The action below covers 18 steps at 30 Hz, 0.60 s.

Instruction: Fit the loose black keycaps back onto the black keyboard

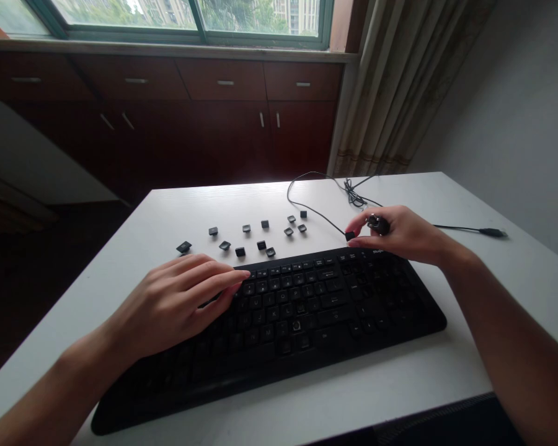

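A black keyboard [270,334] lies at a slant on the white table. Across its left part my left hand [186,297] rests with fingers stretched out, the fingertips near the top key row. Just above the keyboard's upper right edge, my right hand [404,232] pinches a small black keycap [350,236] between thumb and index finger. The same hand also keeps a dark tool with a shiny metal end [378,224] in its curled fingers; its kind is not clear. A few key spots, such as a bare socket [297,326], show no cap.
Several loose keycaps [240,251] lie scattered behind the keyboard. A thin black cable [316,214] loops to a coiled bundle [353,193] at the back. Its plug [491,233] lies at the right. Brown cabinets [223,124] stand beyond the white table [177,204].
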Tool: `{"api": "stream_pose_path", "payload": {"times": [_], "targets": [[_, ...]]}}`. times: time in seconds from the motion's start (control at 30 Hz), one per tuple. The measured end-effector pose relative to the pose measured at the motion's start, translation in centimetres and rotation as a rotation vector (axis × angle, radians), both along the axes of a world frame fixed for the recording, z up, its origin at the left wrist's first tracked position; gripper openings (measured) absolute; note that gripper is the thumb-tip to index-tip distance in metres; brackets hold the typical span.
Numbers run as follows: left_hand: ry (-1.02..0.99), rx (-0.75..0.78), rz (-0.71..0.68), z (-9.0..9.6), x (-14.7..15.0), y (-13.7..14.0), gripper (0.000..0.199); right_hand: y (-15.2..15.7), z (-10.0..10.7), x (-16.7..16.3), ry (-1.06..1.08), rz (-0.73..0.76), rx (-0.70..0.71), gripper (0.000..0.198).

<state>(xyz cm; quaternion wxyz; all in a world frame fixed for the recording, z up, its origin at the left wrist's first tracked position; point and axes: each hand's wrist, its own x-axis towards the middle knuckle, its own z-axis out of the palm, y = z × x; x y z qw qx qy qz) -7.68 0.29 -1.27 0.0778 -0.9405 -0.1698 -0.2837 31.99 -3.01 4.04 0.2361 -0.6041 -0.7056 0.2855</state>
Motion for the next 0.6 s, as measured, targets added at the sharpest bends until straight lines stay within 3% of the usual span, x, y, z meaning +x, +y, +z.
{"api": "stream_pose_path", "payload": {"times": [0.6], "targets": [[0.019, -0.039, -0.023, -0.18, 0.00, -0.02, 0.037, 0.05, 0.08, 0.09, -0.045, 0.049, 0.011, 0.038]]}}
